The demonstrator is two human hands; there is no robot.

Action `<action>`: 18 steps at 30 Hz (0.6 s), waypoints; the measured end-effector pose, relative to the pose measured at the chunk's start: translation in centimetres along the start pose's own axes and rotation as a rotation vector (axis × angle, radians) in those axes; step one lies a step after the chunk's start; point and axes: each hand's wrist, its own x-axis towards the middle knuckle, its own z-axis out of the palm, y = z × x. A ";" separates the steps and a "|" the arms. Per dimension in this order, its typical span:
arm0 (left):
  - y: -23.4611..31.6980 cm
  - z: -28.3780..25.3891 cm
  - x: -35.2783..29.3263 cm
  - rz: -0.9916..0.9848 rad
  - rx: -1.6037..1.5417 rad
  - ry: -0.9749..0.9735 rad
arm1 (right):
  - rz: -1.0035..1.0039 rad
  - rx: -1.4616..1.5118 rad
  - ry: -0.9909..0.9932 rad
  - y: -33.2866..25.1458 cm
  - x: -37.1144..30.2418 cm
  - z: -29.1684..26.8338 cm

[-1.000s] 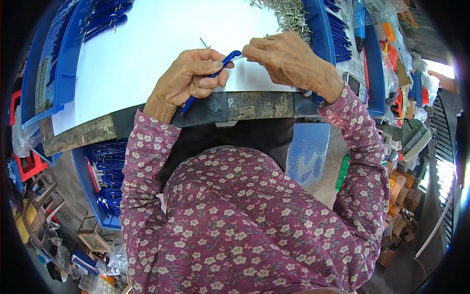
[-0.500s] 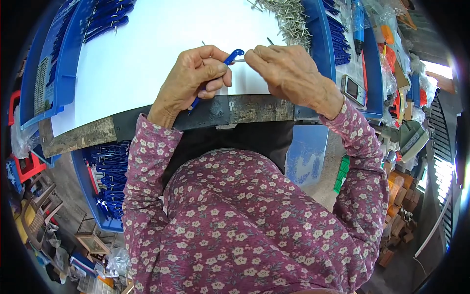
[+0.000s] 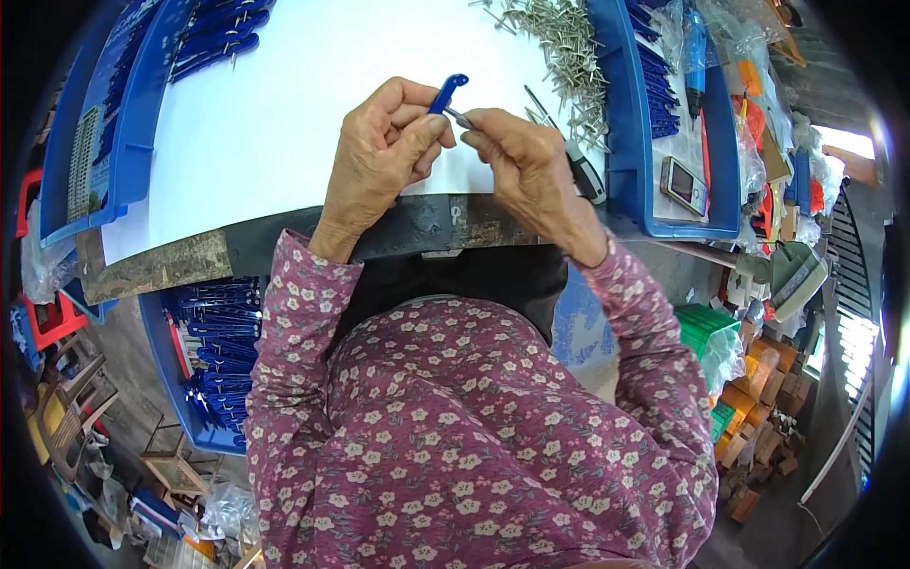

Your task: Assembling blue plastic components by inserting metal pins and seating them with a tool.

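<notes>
My left hand (image 3: 379, 147) is closed around a blue plastic piece (image 3: 449, 93). Its rounded, hooked end sticks up past my thumb and fingertips, while my palm and fingers hide the lower part. A small, flat grey metal piece (image 3: 459, 118) is pinched between the thumb and fingers of my right hand (image 3: 523, 161). This metal piece reaches toward the blue one just beside my left thumb; I cannot tell whether they touch. Right beside my right hand lies a slim tool with a black and grey handle (image 3: 585, 173), its thin dark tip pointing away over the white sheet.
A pile of small silvery metal pieces (image 3: 569, 57) covers the far right of the white sheet (image 3: 284, 123). Blue pieces (image 3: 223, 33) lie at far left. Blue trays flank the sheet; the right one (image 3: 621, 190) holds a small phone (image 3: 684, 185). Another blue tray (image 3: 175, 379) sits below left.
My right hand has turned and come down and left, uncovering the dark-handled tool. The flat metal piece now shows at its fingertips. My left hand has shifted slightly, with the blue piece standing more upright.
</notes>
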 end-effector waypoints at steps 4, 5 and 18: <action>0.1 0.5 0.1 0.070 0.045 0.118 | 0.061 0.067 0.118 -0.9 0.0 2.2; 0.0 0.5 0.1 0.074 0.046 0.117 | 0.058 0.066 0.120 -1.0 -0.1 2.7; -0.4 -1.6 0.6 -0.120 -0.498 0.014 | 0.075 -0.134 -0.052 -1.2 -0.3 0.3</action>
